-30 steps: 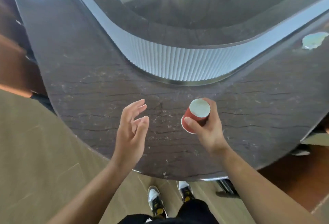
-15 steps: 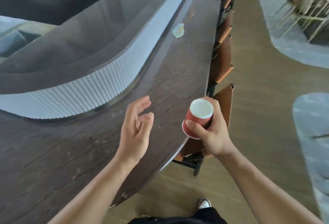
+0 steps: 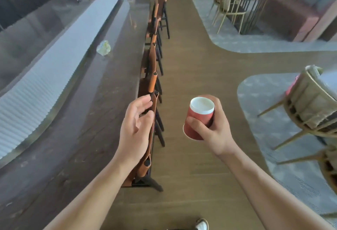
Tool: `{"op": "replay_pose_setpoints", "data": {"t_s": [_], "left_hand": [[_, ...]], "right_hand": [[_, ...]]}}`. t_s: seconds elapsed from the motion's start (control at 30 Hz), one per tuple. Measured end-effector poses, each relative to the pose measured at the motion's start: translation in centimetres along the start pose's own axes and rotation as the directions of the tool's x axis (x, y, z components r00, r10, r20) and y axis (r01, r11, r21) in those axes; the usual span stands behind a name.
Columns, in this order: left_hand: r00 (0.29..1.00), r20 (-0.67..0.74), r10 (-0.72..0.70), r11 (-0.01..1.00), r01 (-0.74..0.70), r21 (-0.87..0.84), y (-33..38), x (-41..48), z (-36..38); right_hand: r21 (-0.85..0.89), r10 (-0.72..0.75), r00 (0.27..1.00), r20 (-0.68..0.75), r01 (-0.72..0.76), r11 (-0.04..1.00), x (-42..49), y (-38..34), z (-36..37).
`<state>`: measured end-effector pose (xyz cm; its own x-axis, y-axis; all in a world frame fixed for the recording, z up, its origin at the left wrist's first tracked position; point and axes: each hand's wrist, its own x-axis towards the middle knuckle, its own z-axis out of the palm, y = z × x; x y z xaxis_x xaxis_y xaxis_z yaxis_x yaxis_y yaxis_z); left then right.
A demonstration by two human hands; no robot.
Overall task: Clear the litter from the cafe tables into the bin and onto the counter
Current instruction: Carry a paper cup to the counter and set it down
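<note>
Head view looks down along a long dark wooden tabletop that runs away on the person's left, with a row of brown bar stools tucked against its near edge and a wood floor stretching ahead.

The right hand is closed around a red paper cup, thumb across the near side and fingers wrapped behind. The cup is held upside down over the floor, clear of the tabletop: its white base faces up and a little away from the camera, while the wider rolled rim points down and toward the person. Its long axis is close to vertical, tilted slightly, with the base leaning to the right.

The left hand holds nothing. Its fingers are loosely spread and slightly curled, palm turned inward toward the cup, and it hangs in front of the nearest stool back at the tabletop's edge; whether it touches the stool cannot be told.

Farther along the tabletop, well apart from both hands, lies a crumpled pale wrapper. A ribbed white panel runs beside the tabletop on its far side. To the right, pale chairs stand on grey carpet patches.
</note>
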<state>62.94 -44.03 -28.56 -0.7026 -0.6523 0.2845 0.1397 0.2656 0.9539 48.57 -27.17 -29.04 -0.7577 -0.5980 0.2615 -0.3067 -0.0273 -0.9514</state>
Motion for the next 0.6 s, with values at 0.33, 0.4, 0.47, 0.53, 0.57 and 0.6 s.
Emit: {"op": "replay_pose_setpoints", "data": {"t_s": [0.33,0.4,0.47,0.53,0.57,0.6], "left_hand": [[0.996,0.088,0.006,1.000,-0.004,-0.022,-0.1,8.3,14.2],[0.994,0.105,0.008,1.000,-0.008,-0.009,-0.8,10.6,16.1],[0.993,0.115,0.010,1.000,-0.009,-0.004,-1.7,13.1,17.9],[0.993,0.114,0.017,1.000,-0.014,-0.023,-3.0,16.1,19.7],[0.993,0.113,0.018,0.999,-0.015,-0.028,-3.6,17.7,20.7],[0.994,0.112,0.021,0.999,-0.018,-0.027,-4.3,19.5,21.7]], "right_hand": [[-0.030,0.038,0.994,-0.098,-0.041,0.999,7.3,3.6,-13.9],[-0.026,0.047,0.992,-0.118,-0.051,0.998,9.4,4.8,-15.4],[-0.018,0.060,0.990,-0.128,-0.063,0.998,11.7,6.0,-16.6],[-0.020,0.068,0.988,-0.139,-0.072,0.997,14.3,7.4,-17.8],[-0.020,0.074,0.987,-0.145,-0.078,0.997,15.9,8.1,-18.4],[-0.020,0.078,0.986,-0.151,-0.082,0.996,17.7,8.8,-19.0]]}}
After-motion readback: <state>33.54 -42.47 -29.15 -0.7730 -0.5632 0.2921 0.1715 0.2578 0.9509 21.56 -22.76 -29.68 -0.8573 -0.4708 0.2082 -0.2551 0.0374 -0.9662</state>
